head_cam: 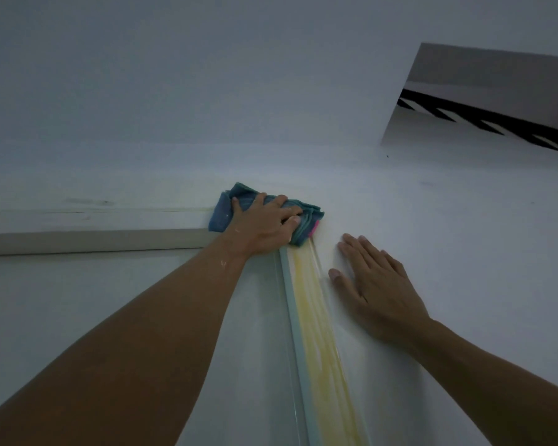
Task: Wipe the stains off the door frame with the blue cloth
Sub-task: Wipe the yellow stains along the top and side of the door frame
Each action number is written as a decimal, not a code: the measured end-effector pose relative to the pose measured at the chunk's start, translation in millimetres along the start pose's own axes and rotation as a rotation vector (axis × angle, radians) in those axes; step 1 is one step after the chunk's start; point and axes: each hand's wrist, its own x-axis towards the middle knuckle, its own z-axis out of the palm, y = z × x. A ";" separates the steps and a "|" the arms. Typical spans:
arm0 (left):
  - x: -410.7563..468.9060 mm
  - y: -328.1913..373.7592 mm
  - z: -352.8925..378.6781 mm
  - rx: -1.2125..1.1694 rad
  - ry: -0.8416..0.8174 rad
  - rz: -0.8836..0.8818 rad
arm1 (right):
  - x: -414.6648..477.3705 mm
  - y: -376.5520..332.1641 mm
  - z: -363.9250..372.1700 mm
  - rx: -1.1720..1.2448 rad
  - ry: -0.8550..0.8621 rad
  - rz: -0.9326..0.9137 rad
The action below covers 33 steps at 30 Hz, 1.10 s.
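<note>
- Left hand [264, 220]: fingers curled over folded blue cloth [239, 204], pressed at door frame [316, 333] top corner.
- Right hand [374, 284]: flat, empty, on wall [432, 220] beside yellow-stained frame.

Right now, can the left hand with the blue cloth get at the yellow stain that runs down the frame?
Probably yes. The left hand presses the blue cloth at the frame's top corner, right where the yellow stain begins. Nothing covers the streak below; the right hand lies flat on the wall beside it.
</note>
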 end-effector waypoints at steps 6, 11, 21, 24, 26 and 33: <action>2.6 7.3 7.9 -0.313 0.195 0.015 | -0.9 -1.6 -2.7 -0.001 0.000 0.009; 3.6 11.8 23.2 -0.203 0.448 0.037 | -2.4 3.3 -2.0 0.022 0.018 0.008; 4.6 35.5 12.9 0.413 0.261 -0.231 | 2.0 19.4 -4.7 0.034 0.036 -0.052; 14.0 35.2 1.1 0.407 0.062 0.020 | 4.4 25.0 -6.2 0.040 0.045 -0.040; 14.0 32.6 -10.2 0.376 -0.054 0.020 | 6.1 24.6 -5.9 0.045 0.041 -0.041; 8.2 58.2 -12.0 0.498 -0.045 -0.295 | 4.8 24.2 -7.7 0.050 0.048 -0.040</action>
